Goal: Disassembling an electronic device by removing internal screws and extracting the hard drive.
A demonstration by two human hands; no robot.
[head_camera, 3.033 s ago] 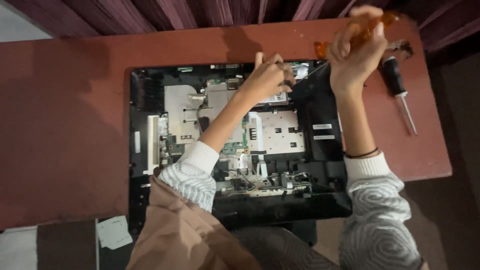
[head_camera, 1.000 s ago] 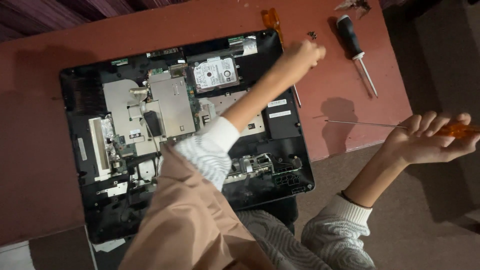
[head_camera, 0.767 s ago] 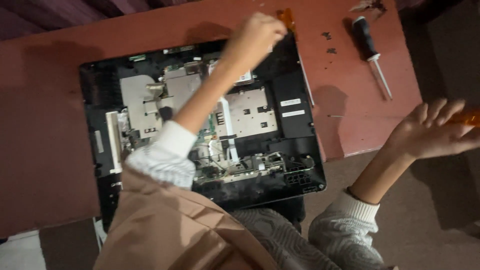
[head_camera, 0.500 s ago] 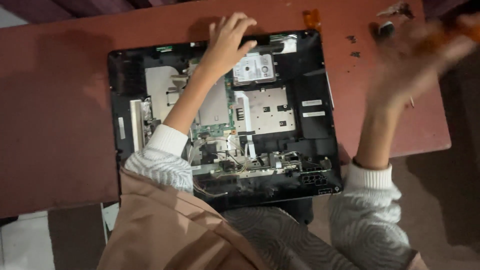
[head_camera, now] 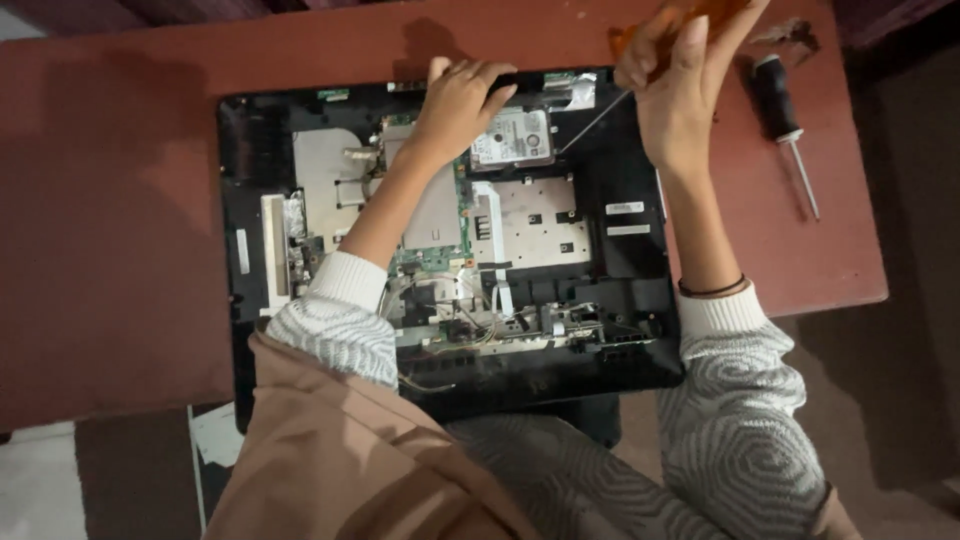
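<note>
An opened black computer chassis [head_camera: 640,300] lies flat on a reddish-brown table [head_camera: 120,200], its circuit boards and metal shields exposed. My left hand [head_camera: 455,100] rests on the chassis's far edge, fingers curled down beside a silver hard drive [head_camera: 512,137]. My right hand [head_camera: 675,70] grips an orange-handled screwdriver [head_camera: 640,35]; its thin shaft [head_camera: 592,122] slants down to the drive's right corner.
A black-handled screwdriver [head_camera: 787,120] lies on the table at the right, with small dark parts [head_camera: 795,30] beyond it. The table's near edge ends at the right, where brown floor shows. A white scrap [head_camera: 225,435] lies on the floor at lower left.
My right hand swung back in from the right with the orange screwdriver and brought its tip to the hard drive. My left hand moved along the chassis's far edge toward the drive.
</note>
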